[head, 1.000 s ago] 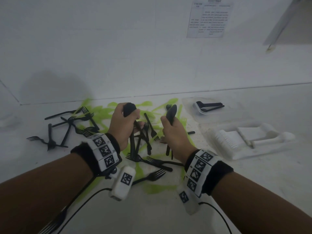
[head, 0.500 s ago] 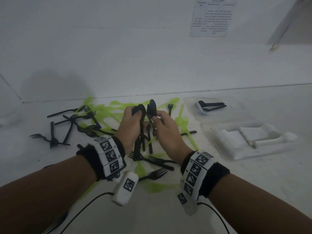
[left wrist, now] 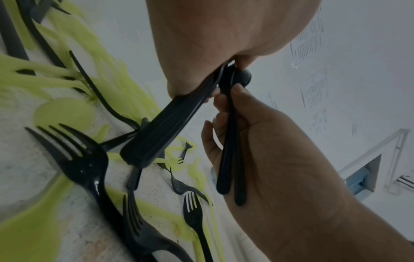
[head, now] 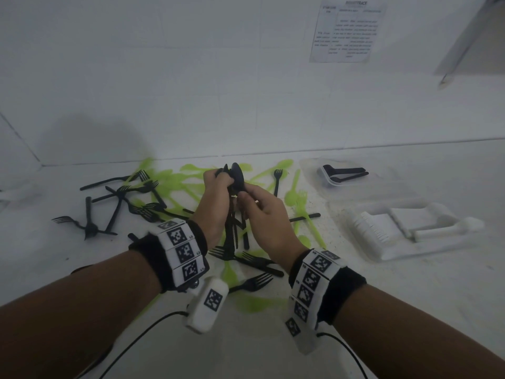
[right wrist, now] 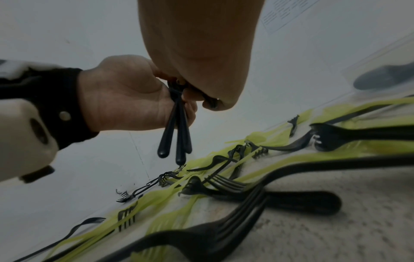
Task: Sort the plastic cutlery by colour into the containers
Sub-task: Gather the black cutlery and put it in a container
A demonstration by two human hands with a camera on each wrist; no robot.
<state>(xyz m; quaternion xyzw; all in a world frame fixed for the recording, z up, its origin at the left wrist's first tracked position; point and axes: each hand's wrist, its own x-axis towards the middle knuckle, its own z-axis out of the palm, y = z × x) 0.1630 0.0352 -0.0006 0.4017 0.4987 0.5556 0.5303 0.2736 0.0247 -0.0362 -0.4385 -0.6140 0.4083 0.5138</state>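
Both hands have closed together since a second ago, when each held its black pieces apart at chest width; they now meet above the scattered pile. Left hand (head: 216,203) grips a bundle of black cutlery (left wrist: 156,127), fingers curled round the upper ends, the flat handles hanging down and fanned. Right hand (head: 262,214) holds black spoons (left wrist: 230,150), thumb and fingertips pinching them just below the bowls, the handles lying across the palm. The two bundles touch at the top, where one spoon bowl stands above the knuckles.

On the white table (head: 410,310), black forks (head: 254,283) and green cutlery (head: 295,195) lie mixed beneath and left of the hands. A clear container (head: 325,179) at right rear holds several black pieces. Nearer, a white tray (head: 396,253) holds white cutlery. A printed sheet (head: 347,31) is fixed to the wall.
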